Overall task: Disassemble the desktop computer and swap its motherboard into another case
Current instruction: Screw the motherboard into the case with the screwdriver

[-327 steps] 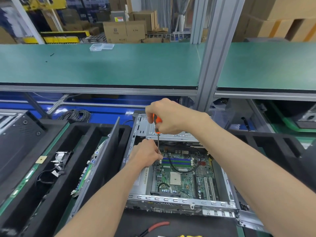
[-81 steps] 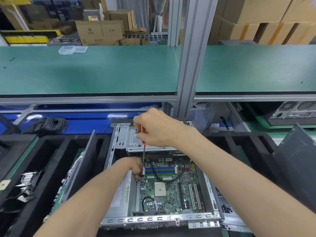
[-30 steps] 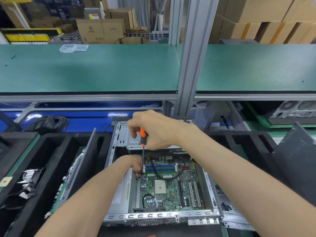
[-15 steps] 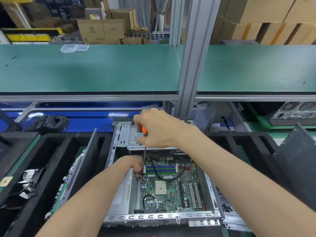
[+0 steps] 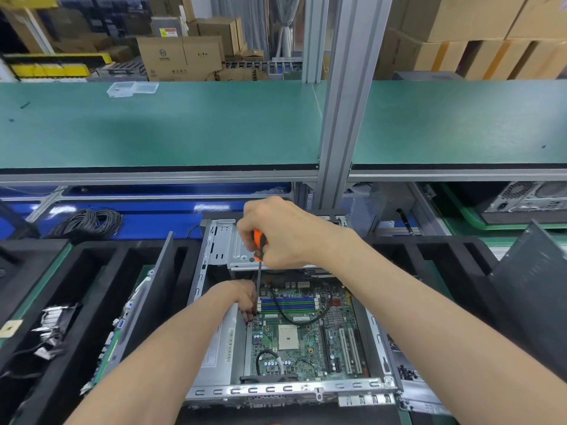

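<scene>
Partly hidden, the screwdriver [image 5: 258, 265] shows only a strip of orange handle between the fingers of the right hand [image 5: 277, 233], and its thin shaft runs down to a tip lost behind the left hand [image 5: 244, 297]. Whether that tip sits in a screw cannot be told; no screw head can be made out there. The right hand is closed round the handle from above, knuckles up, wrist bent, forearm coming in from the lower right. The left hand reaches into the case [image 5: 214, 305] with its fingers curled down at the shaft's lower end, near the upper left corner of the motherboard [image 5: 306, 332]; they seem to pinch the shaft, though the contact itself is out of sight. The motherboard lies flat inside the open case, beside the silver box [image 5: 219, 348] on its left, a black cable [image 5: 294, 315] looping over its memory slots. The case's far end is covered by the right hand, and its near edge is cut off below.
</scene>
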Tool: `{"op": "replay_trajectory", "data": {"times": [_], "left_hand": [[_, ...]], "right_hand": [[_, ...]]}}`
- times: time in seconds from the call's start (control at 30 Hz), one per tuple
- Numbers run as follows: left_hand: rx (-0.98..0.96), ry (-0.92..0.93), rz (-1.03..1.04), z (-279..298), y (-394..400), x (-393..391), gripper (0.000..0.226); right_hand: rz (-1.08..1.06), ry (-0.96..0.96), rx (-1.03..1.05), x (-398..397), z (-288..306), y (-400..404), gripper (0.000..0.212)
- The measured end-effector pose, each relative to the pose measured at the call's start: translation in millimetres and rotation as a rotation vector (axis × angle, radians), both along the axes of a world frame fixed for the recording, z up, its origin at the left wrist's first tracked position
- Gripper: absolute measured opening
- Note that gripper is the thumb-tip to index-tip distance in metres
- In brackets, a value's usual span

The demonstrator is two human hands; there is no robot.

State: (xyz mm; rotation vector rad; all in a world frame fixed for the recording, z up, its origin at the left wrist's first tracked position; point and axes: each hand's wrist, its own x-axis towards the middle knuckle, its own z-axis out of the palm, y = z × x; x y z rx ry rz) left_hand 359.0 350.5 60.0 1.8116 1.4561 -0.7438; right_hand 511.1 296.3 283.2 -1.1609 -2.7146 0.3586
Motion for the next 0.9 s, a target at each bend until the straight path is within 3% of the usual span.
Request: {"op": "replay_trajectory", "data": {"times": [0.03,0.13,0.23,0.3,0.37,0.63,0.83,0.9], "left_hand": [[-0.012,0.006,-0.058,0.1,-1.8,1.1,0.032],[-0.071,0.048,-0.099,3.5,-1.1,1.0,0.036],[-0.018,0.030,-0.129,4.4,-2.0,1.4,0.030],[-0.011,0.005,-0.246,4.0,-4.1,0.0,0.037],[-0.058,-0.006,-0.205,5.4,-3.0,2.1,0.043],[0.022,-0.037,-0.148,-2.0,-1.8,2.1,0.036],[-0.029,-0.042,-0.118,1.1,-2.9,1.2,0.040],[-0.030,-0.018,-0.110,-0.3,-1.1,0.9,0.036]], "right_hand": [[-0.018,-0.026,0.053,-0.2,-0.8,-0.7,0.011],[-0.152,-0.122,0.169,-3.5,-1.6,-0.5,0.035],[-0.014,-0.079,0.076,-5.1,0.4,0.6,0.004],[0.047,-0.038,-0.002,-3.0,1.8,-0.3,0.018],[0.024,0.002,-0.003,-0.3,0.5,1.3,0.020],[-0.039,0.069,0.075,6.1,-8.7,3.9,0.011],[0.032,0.067,-0.062,6.8,0.1,1.2,0.024],[0.022,0.013,-0.019,5.7,-0.7,0.0,0.016]]}}
